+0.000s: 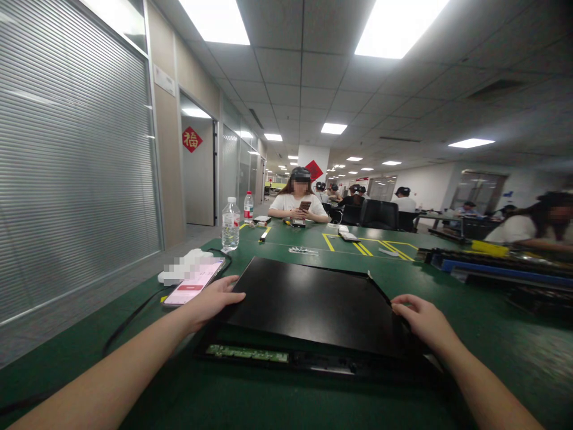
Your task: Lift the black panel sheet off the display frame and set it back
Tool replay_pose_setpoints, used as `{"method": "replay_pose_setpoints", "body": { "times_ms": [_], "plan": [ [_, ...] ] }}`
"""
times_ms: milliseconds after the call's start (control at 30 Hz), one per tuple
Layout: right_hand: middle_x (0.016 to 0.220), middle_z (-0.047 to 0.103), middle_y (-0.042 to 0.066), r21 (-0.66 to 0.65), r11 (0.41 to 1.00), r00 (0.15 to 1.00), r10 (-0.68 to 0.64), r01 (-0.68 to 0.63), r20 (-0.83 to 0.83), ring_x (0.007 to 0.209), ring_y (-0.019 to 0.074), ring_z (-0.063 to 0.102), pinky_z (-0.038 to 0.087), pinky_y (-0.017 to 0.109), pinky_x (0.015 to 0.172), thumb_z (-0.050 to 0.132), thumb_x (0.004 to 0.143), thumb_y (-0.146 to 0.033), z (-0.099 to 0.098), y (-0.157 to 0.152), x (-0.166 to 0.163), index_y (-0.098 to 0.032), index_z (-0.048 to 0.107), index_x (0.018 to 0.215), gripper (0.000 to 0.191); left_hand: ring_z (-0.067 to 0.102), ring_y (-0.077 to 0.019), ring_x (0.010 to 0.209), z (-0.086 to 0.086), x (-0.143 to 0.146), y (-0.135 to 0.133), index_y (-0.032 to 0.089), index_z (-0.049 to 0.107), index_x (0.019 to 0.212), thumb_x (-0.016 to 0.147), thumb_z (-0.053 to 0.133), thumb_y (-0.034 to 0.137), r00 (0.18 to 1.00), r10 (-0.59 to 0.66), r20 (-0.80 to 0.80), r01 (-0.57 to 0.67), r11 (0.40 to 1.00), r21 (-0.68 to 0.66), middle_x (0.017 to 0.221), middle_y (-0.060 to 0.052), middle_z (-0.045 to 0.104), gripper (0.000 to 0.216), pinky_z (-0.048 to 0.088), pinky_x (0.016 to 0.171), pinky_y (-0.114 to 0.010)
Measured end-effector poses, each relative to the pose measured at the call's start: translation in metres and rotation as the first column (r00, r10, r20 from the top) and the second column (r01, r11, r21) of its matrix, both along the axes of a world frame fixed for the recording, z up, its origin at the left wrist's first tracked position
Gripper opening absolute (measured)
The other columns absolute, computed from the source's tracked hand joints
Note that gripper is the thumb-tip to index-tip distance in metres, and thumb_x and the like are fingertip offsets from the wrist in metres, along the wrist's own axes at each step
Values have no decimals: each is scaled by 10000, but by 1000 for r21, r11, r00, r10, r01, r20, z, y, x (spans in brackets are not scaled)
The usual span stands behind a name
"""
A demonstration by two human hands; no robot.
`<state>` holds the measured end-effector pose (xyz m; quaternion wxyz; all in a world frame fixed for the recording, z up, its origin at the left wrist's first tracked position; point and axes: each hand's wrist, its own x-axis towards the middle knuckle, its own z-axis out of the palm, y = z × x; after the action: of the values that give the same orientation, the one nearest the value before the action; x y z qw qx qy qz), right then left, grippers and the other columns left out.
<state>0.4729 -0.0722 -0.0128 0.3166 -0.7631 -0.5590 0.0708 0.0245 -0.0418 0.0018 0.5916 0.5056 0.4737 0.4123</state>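
Observation:
A flat, dark, glossy screen panel [308,298] is held between my two hands above the green table. My left hand [219,301] grips its left edge, thumb on top and fingers reaching past the side. At the right edge, my right hand [418,316] pinches the rim between thumb and bent fingers. Beneath the panel's near edge shows a black frame [380,365] with a green circuit board [248,353] in its left part. Whether the panel touches the frame farther back is hidden.
A lit phone [192,286] and a clear water bottle [230,226] are on the left. Stacked dark and blue parts [470,266] lie at the right. Across the green table [501,352], yellow tape marks surround small parts, and a person [299,200] sits holding a phone.

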Motion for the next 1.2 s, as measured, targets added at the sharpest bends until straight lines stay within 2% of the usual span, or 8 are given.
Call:
{"method": "replay_pose_setpoints", "body": {
  "times_ms": [67,267,467,733,833,1000,1200],
  "plan": [
    [709,684,30,-2,1000,1000,3,-3,16,664,186,602,407,273,609,509,674,-421,-1,0,0,-213,684,810,304,680,-238,833,0,0,0,94,377,1273,581,751,257,1000,23,8,-22,1000,-11,1022,-130,694,803,510,769,-313],
    [718,694,28,6,1000,1000,1,-1,21,651,185,607,409,274,602,513,664,-414,-1,-1,-1,-220,694,785,292,674,-246,861,-2,-2,2,102,495,1192,567,770,315,996,-87,15,86,996,14,988,-120,706,715,504,800,-323],
    [732,702,27,10,1000,1000,-12,11,10,684,187,620,418,269,616,523,657,-385,1,-1,-2,-225,694,753,254,639,-257,971,-7,-3,5,137,522,1175,582,761,347,994,-105,-4,105,993,57,1127,-130,650,673,481,870,-346],
    [757,705,24,-25,1000,1000,-12,12,-1,724,193,623,416,277,652,521,674,-350,0,-1,0,-227,693,770,233,512,-249,1172,-4,-6,3,164,569,1096,612,738,341,993,-46,-107,56,995,87,1190,-115,617,542,445,941,-309],
    [754,704,26,-24,999,1000,-27,27,0,720,193,622,416,275,645,526,664,-327,2,-1,-1,-226,698,753,219,534,-252,1149,-5,-6,4,151,555,1110,605,746,327,994,-32,-109,42,995,89,1186,-126,618,568,441,944,-310],
    [745,703,23,-13,1000,1000,-24,24,10,717,190,623,420,273,648,530,660,-315,3,-1,-3,-225,700,728,204,648,-267,951,-7,-6,4,132,533,1147,632,729,330,989,-133,-68,139,986,90,1064,-126,677,585,488,858,-365],
    [760,705,19,-21,999,1000,-25,25,12,727,190,622,416,269,645,533,661,-322,2,-1,-1,-229,701,736,205,668,-250,881,-5,-4,3,115,529,1142,626,729,326,990,-86,-108,97,990,102,992,-116,700,592,504,801,-335]
  ]
}}
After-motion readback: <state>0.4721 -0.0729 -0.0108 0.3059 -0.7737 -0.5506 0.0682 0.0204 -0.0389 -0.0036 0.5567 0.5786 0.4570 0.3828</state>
